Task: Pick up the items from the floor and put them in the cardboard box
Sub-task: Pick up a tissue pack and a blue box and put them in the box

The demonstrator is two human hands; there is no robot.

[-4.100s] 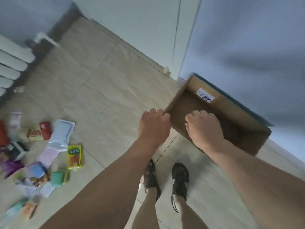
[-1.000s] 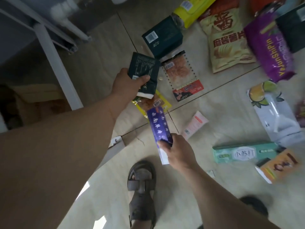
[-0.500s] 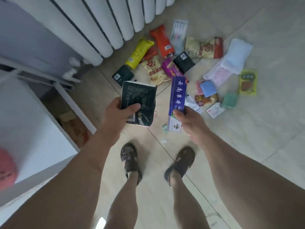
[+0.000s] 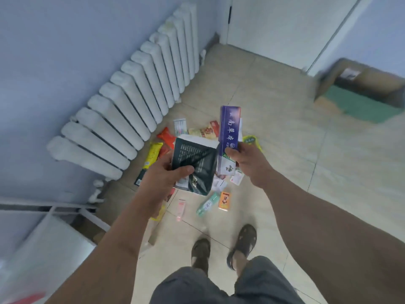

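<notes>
My left hand (image 4: 163, 177) grips a dark green packet (image 4: 195, 165) with my thumb across its front. My right hand (image 4: 248, 160) holds a long purple box (image 4: 229, 137) upright by its lower end. Both are raised above a pile of several snack packs and small boxes (image 4: 197, 132) on the tiled floor by the radiator. The cardboard box (image 4: 359, 84) sits blurred at the far right against the wall, with something green inside it.
A white radiator (image 4: 135, 93) runs along the left wall. A white metal frame and table edge (image 4: 54, 216) stand at the lower left. A mint tube (image 4: 207, 204), an orange pack (image 4: 224, 200) and a pink tube (image 4: 180, 208) lie before my sandalled feet (image 4: 223, 246).
I have stood up with the dark green packet and the purple box in hand. The view has swung right, bringing the cardboard box into sight.
</notes>
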